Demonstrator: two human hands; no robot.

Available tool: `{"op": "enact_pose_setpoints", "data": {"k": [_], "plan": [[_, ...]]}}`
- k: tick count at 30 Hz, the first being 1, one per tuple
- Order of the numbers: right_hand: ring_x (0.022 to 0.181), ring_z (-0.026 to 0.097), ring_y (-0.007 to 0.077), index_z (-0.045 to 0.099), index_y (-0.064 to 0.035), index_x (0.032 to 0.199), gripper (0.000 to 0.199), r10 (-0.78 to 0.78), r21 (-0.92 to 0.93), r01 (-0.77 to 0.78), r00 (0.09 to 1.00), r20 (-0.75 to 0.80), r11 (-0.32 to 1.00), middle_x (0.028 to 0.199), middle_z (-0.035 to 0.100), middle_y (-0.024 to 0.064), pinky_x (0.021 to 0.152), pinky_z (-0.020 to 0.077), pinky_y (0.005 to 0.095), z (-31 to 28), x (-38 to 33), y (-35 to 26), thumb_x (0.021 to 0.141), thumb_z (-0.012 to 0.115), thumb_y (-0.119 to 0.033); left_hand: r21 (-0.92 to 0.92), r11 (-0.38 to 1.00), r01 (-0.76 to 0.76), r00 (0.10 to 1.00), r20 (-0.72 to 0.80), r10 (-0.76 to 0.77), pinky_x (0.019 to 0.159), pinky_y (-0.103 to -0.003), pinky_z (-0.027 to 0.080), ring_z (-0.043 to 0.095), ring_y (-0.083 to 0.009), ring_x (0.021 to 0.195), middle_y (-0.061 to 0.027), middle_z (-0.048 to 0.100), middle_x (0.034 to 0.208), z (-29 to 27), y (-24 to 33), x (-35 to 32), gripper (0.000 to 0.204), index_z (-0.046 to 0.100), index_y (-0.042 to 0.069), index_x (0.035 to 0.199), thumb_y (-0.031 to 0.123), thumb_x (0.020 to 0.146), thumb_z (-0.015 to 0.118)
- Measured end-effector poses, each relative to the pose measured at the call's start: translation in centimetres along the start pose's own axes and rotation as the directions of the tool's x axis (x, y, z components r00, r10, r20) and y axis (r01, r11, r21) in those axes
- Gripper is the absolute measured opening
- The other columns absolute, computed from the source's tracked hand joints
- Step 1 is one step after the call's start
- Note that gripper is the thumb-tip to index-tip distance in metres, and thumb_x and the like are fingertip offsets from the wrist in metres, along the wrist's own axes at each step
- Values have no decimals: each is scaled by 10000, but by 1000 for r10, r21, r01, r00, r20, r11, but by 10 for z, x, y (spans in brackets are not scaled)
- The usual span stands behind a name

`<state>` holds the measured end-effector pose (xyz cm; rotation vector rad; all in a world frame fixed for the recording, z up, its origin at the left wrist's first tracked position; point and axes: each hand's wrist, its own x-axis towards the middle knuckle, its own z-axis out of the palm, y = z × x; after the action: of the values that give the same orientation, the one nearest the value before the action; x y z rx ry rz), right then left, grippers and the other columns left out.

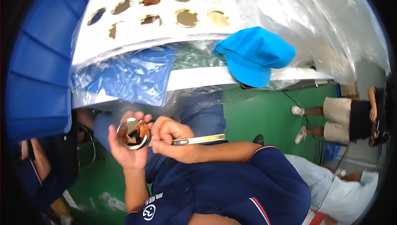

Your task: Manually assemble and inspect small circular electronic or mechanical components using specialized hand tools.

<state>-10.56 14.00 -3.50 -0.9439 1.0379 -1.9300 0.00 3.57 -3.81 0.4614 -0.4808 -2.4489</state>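
A shiny, mirror-like round metal part (132, 134) rests in my left hand (131, 152), whose fingers curl up around its rim. Right beside it, my right hand (175, 140) is closed around a slim yellow-and-black utility knife (200, 139). The knife's long body sticks out to the right, and its working end is hidden by my fingers. My right fingertips are close to the part's right edge; I cannot tell whether they touch it. Both hands are above my lap, in front of the table edge.
A white tray (136, 42) with several gold round parts (187, 18) lies on the table. A blue cap (258, 53), clear plastic sheeting (306, 22) and a blue plastic-wrapped sheet (128, 76) are nearby. Blue bins (39, 80) stand left. Other people are at both sides.
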Motion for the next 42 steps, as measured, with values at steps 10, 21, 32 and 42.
{"op": "enact_pose_setpoints", "data": {"k": [10,21,32,42], "plan": [[659,499,97,346,-66,720,260,75,142,-65,995,-62,988,859,436,90,583,463,239,-7,-3,-5,794,530,101,159,987,-37,999,46,30,972,-420,387,492,-311,1129,-224,481,1233,18,-3,4,621,324,-80,1302,406,916,339],[657,521,105,346,-69,752,251,88,149,-67,986,-143,987,901,428,89,556,471,228,0,1,-5,807,515,107,142,989,-47,993,112,31,957,-440,393,501,-323,1105,-198,494,1208,18,-2,7,681,374,-48,1270,516,889,343],[759,471,85,356,-78,776,257,96,40,-91,985,-140,995,924,418,67,666,427,220,-4,-3,-1,796,529,112,193,978,-74,993,101,55,977,-441,365,500,-325,1098,-213,497,1190,28,-6,7,599,425,-45,1214,425,845,398],[751,445,74,354,-81,775,271,81,19,-80,985,-154,997,915,418,62,655,403,211,2,-6,-1,793,537,118,204,952,-228,954,244,176,936,-446,374,508,-304,1042,-196,506,1105,19,-14,11,468,513,45,1027,466,858,395]]}}
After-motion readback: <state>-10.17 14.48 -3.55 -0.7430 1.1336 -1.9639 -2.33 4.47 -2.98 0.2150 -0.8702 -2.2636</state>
